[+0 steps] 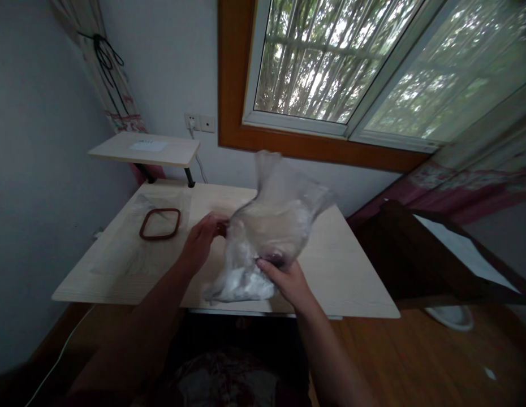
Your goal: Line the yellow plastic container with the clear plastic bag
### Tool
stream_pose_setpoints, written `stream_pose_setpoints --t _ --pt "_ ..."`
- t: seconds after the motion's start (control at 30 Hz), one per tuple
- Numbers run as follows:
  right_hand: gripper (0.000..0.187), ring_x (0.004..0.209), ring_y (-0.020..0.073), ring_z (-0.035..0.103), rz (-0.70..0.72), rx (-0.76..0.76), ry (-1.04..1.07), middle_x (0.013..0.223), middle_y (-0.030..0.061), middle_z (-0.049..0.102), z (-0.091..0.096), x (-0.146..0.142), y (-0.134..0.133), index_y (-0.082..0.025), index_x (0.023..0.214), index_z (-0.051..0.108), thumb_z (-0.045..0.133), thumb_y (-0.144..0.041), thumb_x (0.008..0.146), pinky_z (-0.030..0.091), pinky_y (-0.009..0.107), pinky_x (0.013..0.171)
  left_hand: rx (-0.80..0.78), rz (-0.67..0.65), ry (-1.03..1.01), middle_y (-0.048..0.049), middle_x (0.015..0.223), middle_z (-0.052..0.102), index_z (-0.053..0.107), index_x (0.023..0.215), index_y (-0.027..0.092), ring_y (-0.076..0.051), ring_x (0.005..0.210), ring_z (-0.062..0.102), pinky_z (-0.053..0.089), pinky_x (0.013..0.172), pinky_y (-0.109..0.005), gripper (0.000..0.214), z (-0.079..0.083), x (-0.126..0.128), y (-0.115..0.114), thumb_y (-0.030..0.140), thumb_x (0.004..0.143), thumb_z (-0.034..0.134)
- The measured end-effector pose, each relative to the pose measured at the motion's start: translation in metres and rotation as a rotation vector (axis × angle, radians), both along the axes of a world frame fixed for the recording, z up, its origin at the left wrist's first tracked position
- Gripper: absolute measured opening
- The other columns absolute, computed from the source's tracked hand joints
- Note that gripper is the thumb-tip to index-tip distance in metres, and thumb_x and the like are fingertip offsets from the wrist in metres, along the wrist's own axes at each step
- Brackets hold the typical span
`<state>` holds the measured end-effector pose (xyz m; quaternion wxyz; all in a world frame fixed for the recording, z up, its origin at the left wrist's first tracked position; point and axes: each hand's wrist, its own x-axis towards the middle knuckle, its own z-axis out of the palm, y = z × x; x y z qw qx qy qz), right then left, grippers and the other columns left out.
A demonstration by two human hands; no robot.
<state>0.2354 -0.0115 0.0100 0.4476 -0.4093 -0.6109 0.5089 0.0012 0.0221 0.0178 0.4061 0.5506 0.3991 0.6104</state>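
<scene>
A crumpled clear plastic bag [267, 226] is held up over the pale tabletop, its upper end spread toward the window. My right hand [288, 278] is closed on the lower right part of the bag, thumb on top; a dark reddish, round-looking thing shows through the plastic by the thumb, its kind unclear. At the bag's left edge is my left hand [202, 237], fingers bent and smeared by motion, their tips partly hidden. Whether they grip the plastic cannot be made out. Farther left, a reddish-brown rounded-square frame [160, 224] lies on a flat clear plastic sheet [131, 254].
The pale table [348, 271] stands against the wall below a window [314, 62]. A small raised shelf [169, 148] with a paper label occupies its back left. Right of the table is a dark piece of furniture [399, 265] with a white sheet [462, 249].
</scene>
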Motion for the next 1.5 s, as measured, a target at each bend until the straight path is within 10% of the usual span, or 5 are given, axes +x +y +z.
stream_pose_setpoints --t 0.23,0.47,1.0,1.27,1.5 --pt "0.028 0.077 0.0210 0.070 -0.563 0.271 -0.020 0.084 0.0054 0.074 0.045 0.087 0.016 -0.018 0.087 0.077 0.085 -0.041 0.073 0.056 0.031 0.071 0.450 -0.018 0.809 -0.0131 0.141 0.047 0.062 0.132 0.026 -0.023 0.113 0.059 0.054 0.100 -0.046 0.039 -0.005 0.010 0.049 0.025 0.093 0.061" --pt "0.026 0.074 0.0161 0.068 -0.889 0.478 0.037 0.085 0.0042 0.073 0.068 0.110 0.039 -0.016 0.092 0.076 0.081 -0.037 0.079 0.053 0.027 0.066 0.513 -0.119 0.937 -0.0108 0.141 0.046 0.065 0.122 0.026 -0.025 0.121 0.054 0.048 0.106 -0.052 0.029 -0.019 0.019 0.085 0.027 0.093 0.062" --pt "0.021 0.091 0.0263 0.070 0.026 0.671 -1.148 0.101 0.0134 0.075 0.101 0.010 0.110 -0.015 0.104 0.075 0.057 -0.022 0.095 0.049 0.032 0.081 0.534 -0.145 1.048 -0.0095 0.102 0.063 0.068 0.099 0.017 -0.026 0.103 0.050 0.043 0.094 -0.042 0.022 -0.006 0.031 0.017 0.038 0.091 0.067" --pt "0.023 0.088 0.0215 0.069 0.209 0.499 -1.022 0.094 0.0114 0.075 0.055 -0.035 0.119 -0.013 0.097 0.074 0.055 -0.025 0.100 0.045 0.026 0.076 0.489 -0.218 1.073 -0.0069 0.094 0.066 0.068 0.097 0.018 -0.024 0.100 0.054 0.042 0.094 -0.041 0.021 0.001 0.028 0.003 0.038 0.093 0.065" --pt "0.024 0.088 0.0213 0.068 0.376 0.534 -1.051 0.099 0.0099 0.074 0.073 -0.007 0.106 -0.015 0.108 0.070 0.072 -0.030 0.089 0.046 0.027 0.077 0.465 -0.183 1.034 -0.0063 0.097 0.068 0.069 0.099 0.020 -0.023 0.100 0.056 0.042 0.099 -0.043 0.022 -0.001 0.024 -0.001 0.040 0.093 0.064"
